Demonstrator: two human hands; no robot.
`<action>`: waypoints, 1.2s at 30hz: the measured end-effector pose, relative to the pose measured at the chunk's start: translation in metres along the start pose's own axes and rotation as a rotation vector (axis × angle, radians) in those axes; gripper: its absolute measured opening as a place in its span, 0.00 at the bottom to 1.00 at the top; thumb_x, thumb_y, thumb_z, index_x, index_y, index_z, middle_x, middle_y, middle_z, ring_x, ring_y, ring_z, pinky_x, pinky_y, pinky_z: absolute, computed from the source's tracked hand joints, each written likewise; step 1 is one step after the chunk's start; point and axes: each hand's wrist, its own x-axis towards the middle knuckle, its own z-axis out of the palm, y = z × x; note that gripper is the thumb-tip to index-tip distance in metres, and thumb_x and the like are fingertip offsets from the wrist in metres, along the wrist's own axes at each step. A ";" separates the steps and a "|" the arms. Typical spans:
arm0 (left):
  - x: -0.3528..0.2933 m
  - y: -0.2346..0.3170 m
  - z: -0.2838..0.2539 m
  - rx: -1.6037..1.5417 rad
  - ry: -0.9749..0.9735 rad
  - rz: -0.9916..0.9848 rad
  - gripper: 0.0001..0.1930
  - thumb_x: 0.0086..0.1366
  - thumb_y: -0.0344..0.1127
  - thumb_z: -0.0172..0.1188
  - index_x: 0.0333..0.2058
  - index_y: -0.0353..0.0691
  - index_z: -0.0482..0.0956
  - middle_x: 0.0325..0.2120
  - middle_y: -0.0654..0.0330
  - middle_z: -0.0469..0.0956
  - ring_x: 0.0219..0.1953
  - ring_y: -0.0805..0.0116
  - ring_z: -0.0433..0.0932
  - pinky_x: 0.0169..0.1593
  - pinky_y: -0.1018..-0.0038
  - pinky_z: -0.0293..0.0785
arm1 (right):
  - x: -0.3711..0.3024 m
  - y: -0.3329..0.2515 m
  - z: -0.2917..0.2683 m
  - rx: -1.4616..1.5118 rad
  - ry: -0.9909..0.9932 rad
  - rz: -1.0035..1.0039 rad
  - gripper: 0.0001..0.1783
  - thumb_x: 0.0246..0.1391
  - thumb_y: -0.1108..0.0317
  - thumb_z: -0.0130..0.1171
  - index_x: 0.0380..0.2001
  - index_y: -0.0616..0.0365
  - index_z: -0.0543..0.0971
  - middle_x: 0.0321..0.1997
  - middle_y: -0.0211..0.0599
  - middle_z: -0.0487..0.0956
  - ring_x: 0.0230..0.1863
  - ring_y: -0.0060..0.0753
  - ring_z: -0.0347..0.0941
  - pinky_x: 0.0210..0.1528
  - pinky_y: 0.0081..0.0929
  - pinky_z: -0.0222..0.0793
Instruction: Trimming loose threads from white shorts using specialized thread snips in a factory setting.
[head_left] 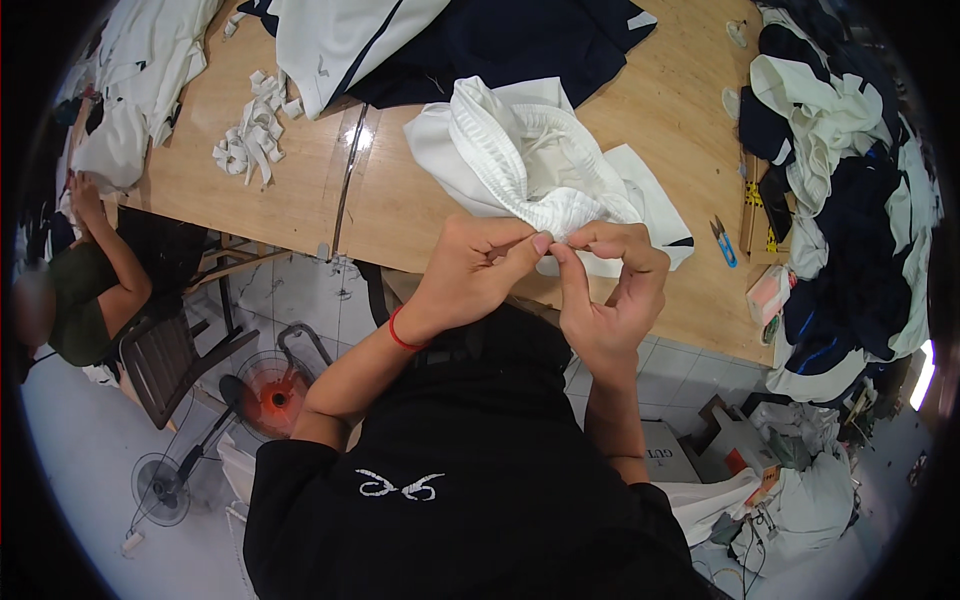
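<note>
White pants or shorts with a gathered elastic waistband lie at the near edge of the table, the waist opening facing up. My left hand pinches the near side of the waistband between thumb and forefinger. Close beside it, my right hand pinches the same spot, its thumb and fingertips almost touching the left ones. Whatever small piece may be between the fingertips is too hidden to make out. A pair of blue-handled thread snips rests on the table to the right of my right hand.
Loose white strips lie on the wooden table. Navy and white fabric covers the far side. Piled garments crowd the right edge. A co-worker sits at left, near a chair and floor fans.
</note>
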 end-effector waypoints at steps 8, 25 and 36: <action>0.004 -0.002 0.003 0.184 0.118 0.278 0.06 0.67 0.29 0.69 0.33 0.31 0.88 0.18 0.54 0.80 0.17 0.68 0.74 0.24 0.71 0.64 | 0.003 -0.001 -0.003 -0.253 -0.068 -0.083 0.21 0.59 0.89 0.65 0.46 0.57 0.67 0.40 0.41 0.81 0.40 0.28 0.75 0.52 0.27 0.70; 0.001 -0.006 0.002 -0.103 0.125 0.005 0.07 0.69 0.28 0.67 0.36 0.27 0.89 0.14 0.69 0.71 0.22 0.85 0.62 0.24 0.77 0.56 | -0.009 0.008 -0.006 0.359 0.056 0.190 0.16 0.67 0.86 0.53 0.48 0.56 0.63 0.47 0.41 0.69 0.46 0.29 0.66 0.57 0.30 0.68; 0.004 0.001 0.002 0.030 0.086 0.096 0.07 0.68 0.28 0.68 0.38 0.29 0.90 0.19 0.62 0.81 0.23 0.84 0.69 0.25 0.78 0.61 | 0.009 0.008 0.000 -0.388 0.059 -0.188 0.13 0.50 0.81 0.75 0.39 0.61 0.84 0.41 0.37 0.80 0.41 0.40 0.76 0.42 0.34 0.73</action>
